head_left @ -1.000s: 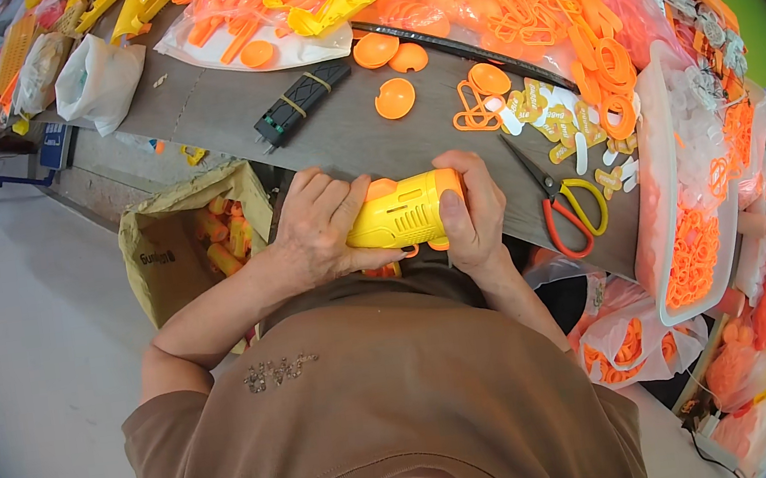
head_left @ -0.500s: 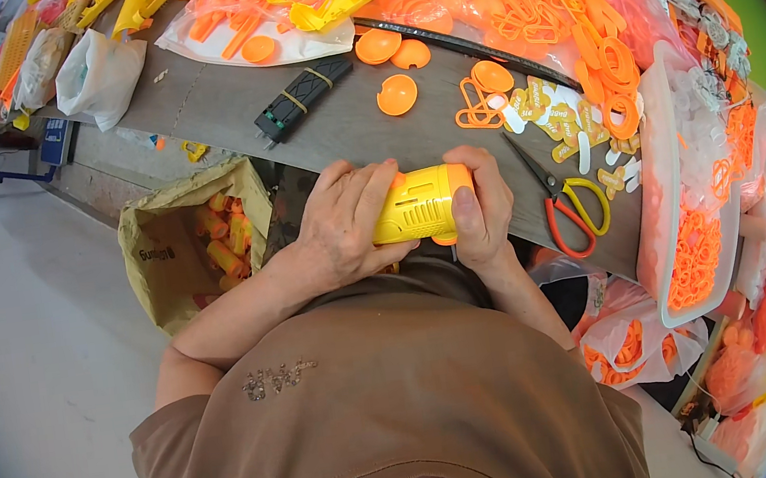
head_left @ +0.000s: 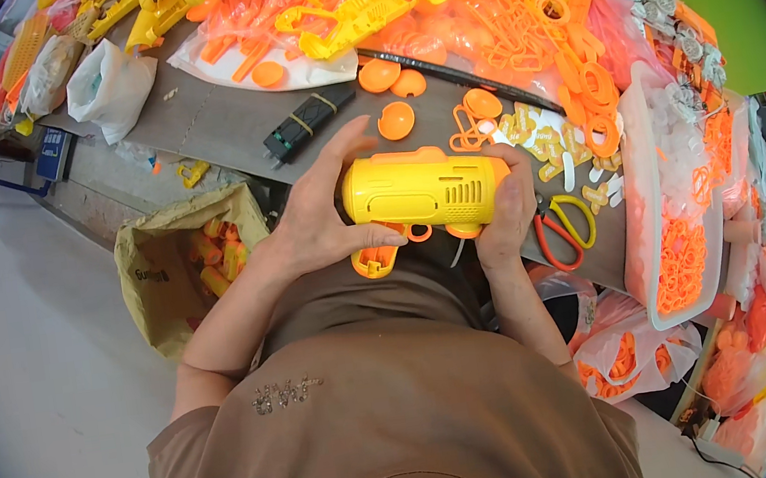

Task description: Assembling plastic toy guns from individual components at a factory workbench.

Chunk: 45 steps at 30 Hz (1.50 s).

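Observation:
Lying sideways between my hands is a yellow plastic toy gun (head_left: 401, 193) with slotted vents, an orange front end and an orange handle and trigger ring below. My right hand (head_left: 512, 207) wraps the orange front end, thumb towards me. My left hand (head_left: 317, 214) cups the rear end, its thumb on the top of the orange handle and its fingers raised behind the yellow body. The far side of the toy gun and some fingertips are hidden.
A tan bag (head_left: 151, 279) of yellow-orange toys stands left below the grey table (head_left: 201, 103). On the table are a dark tool with a rubber band (head_left: 310, 125), orange cups (head_left: 397, 121), labels, scissors (head_left: 561, 235), heaped yellow shells (head_left: 355, 25) and a bin of orange rings (head_left: 683, 272).
The toy gun has turned so its long side and orange handle show. My left hand has loosened and slid to the rear end; my right hand has shifted rightward with the front end.

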### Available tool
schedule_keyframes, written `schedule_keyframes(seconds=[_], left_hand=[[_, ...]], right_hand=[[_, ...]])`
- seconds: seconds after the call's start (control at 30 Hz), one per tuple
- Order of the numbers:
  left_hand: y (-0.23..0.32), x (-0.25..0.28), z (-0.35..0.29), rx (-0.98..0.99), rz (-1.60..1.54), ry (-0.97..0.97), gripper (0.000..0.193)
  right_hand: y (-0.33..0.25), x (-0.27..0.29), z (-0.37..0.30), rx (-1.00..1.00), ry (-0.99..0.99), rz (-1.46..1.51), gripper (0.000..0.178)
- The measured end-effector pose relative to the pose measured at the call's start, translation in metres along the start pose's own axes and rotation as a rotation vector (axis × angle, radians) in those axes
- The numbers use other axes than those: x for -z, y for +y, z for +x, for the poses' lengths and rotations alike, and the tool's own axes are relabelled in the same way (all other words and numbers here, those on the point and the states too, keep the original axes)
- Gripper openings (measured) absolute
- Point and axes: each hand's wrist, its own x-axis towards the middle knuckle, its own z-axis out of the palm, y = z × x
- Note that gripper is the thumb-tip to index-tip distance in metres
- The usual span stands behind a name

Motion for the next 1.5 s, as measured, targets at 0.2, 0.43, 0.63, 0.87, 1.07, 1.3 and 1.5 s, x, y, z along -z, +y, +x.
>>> schedule_keyframes(seconds=[0.2, 0.43, 0.63, 0.87, 1.07, 1.3, 1.5], left_hand=[[0.006, -0.009, 0.001, 0.139, -0.364, 0.121, 0.070], [0.016, -0.002, 0.001, -0.242, -0.099, 0.144, 0.065], [0.025, 0.012, -0.003, -0.139, 0.007, 0.056, 0.078], [-0.006, 0.055, -0.003, 0.129, -0.067, 0.409, 0.054], [-0.053, 0.102, 0.033, 0.370, -0.107, 0.528, 0.022], [-0.049, 0.088, 0.065, 0.136, 0.243, 0.153, 0.014], [-0.025, 0.063, 0.070, 0.103, 0.111, 0.165, 0.015]], right_hand=[[-0.012, 0.000, 0.000, -0.052, -0.039, 0.124, 0.047], [-0.016, 0.006, -0.004, 0.053, -0.108, 0.167, 0.054], [-0.016, 0.002, -0.007, -0.159, -0.120, 0.240, 0.046], [-0.019, 0.018, -0.007, -0.116, 0.181, 0.308, 0.047], [0.004, 0.035, -0.018, -0.032, 0.149, 0.055, 0.049], [0.013, 0.037, -0.021, -0.028, 0.068, 0.034, 0.052], [0.019, 0.041, -0.019, -0.060, 0.086, 0.096, 0.049]])
